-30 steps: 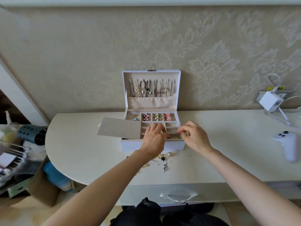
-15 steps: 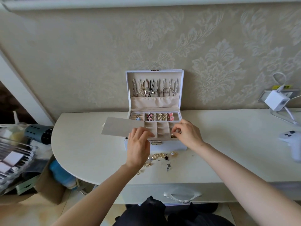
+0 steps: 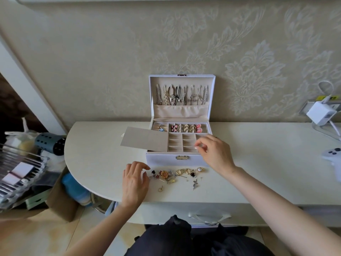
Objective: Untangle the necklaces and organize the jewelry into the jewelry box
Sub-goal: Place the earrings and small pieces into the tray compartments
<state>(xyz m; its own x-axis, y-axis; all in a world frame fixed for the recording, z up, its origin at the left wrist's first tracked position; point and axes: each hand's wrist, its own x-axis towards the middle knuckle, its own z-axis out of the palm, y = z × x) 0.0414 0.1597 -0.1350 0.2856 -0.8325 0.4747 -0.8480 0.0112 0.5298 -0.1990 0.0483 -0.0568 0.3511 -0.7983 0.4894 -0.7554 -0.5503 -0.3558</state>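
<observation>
A white jewelry box (image 3: 167, 160) stands open against the wall. Several necklaces (image 3: 181, 96) hang inside its lid. Earrings (image 3: 186, 128) fill the back row of the tray. A beige flap (image 3: 145, 139) lies folded out over the box's left side. Loose small jewelry (image 3: 177, 175) is scattered on the desk in front of the box. My left hand (image 3: 135, 180) rests on the desk at the left end of that pile, fingers apart. My right hand (image 3: 215, 153) hovers over the box's front right compartments, fingertips pinched together; I cannot tell whether anything is between them.
The curved white desk (image 3: 92, 156) ends at the left. A game controller (image 3: 332, 156) lies at the far right, and a white charger (image 3: 320, 112) with cables is plugged in by the wall. A blue cylinder (image 3: 50, 143) and cluttered bins sit left of the desk.
My left hand has drawn back from the box to the desk beside the loose jewelry. My right hand stays over the box's right compartments. The camera has shifted slightly.
</observation>
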